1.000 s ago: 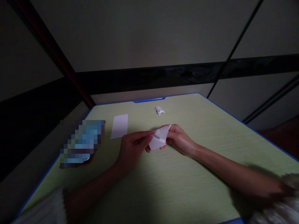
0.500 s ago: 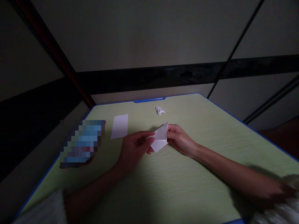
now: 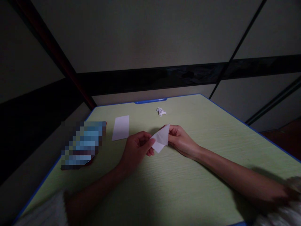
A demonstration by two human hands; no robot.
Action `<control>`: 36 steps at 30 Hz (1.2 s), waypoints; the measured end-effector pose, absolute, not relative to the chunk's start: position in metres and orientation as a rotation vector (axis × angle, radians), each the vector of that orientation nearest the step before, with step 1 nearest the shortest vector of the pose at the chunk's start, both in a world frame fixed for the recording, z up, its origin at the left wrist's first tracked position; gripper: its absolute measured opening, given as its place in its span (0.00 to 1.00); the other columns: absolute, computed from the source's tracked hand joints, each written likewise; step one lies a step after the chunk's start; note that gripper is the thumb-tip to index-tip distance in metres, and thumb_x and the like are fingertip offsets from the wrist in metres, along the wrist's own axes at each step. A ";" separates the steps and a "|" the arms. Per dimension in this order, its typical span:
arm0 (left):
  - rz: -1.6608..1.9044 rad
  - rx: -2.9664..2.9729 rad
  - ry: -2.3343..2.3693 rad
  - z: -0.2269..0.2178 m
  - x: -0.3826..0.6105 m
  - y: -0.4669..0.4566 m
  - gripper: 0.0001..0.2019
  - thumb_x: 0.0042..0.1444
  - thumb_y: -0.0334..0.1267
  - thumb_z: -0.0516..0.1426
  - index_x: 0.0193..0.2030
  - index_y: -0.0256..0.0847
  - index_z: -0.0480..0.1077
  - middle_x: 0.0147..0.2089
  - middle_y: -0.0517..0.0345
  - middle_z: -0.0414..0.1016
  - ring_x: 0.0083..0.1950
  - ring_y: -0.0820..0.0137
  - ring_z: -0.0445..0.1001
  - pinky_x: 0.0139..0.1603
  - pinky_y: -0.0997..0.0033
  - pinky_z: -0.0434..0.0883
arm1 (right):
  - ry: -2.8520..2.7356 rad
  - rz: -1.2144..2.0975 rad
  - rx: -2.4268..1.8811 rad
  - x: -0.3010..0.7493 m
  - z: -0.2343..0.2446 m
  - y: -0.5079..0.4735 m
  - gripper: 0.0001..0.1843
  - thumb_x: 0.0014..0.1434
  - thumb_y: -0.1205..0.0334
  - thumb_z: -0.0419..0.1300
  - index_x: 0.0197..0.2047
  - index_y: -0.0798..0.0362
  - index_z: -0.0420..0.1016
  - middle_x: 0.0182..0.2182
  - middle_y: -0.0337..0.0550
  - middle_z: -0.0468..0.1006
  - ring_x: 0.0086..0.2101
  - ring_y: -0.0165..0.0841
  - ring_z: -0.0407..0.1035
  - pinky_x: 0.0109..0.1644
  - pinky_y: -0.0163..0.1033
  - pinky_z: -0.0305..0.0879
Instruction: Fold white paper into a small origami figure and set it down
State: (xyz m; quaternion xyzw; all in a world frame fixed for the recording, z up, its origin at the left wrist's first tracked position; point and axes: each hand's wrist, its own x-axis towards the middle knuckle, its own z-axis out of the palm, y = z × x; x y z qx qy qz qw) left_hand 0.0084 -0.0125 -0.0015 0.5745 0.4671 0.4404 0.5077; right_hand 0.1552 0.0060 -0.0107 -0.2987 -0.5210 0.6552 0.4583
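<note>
A folded piece of white paper (image 3: 161,137) is held up between my two hands, above the middle of the table. My left hand (image 3: 138,147) pinches its left edge, thumb in front and the other fingers behind. On the opposite side my right hand (image 3: 180,138) grips the paper's right edge, with some fingertips hidden behind it. The paper has a pointed upper right corner and a flap angled downward. Beyond my hands lies a small folded paper figure (image 3: 161,111). Left of them is a flat white paper rectangle (image 3: 120,127).
The pale green table (image 3: 188,188) has a blue rim and a blue handle (image 3: 150,100) at its far edge. A device with a pixelated surface (image 3: 84,144) lies at the left. Behind the table stands a panelled wall (image 3: 150,37) with a dark band.
The upper part of the paper has come down over more of the lower flap. My left fingers have shifted from its top edge down to its left corner. My right hand has barely moved.
</note>
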 end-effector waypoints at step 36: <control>0.906 1.406 1.082 -0.006 0.008 -0.011 0.08 0.47 0.36 0.53 0.21 0.35 0.62 0.14 0.66 0.66 0.14 0.81 0.63 0.16 0.82 0.61 | -1.323 1.718 -0.711 0.160 -0.007 0.007 0.09 0.39 0.64 0.65 0.25 0.59 0.72 0.18 0.36 0.73 0.22 0.24 0.66 0.29 0.32 0.61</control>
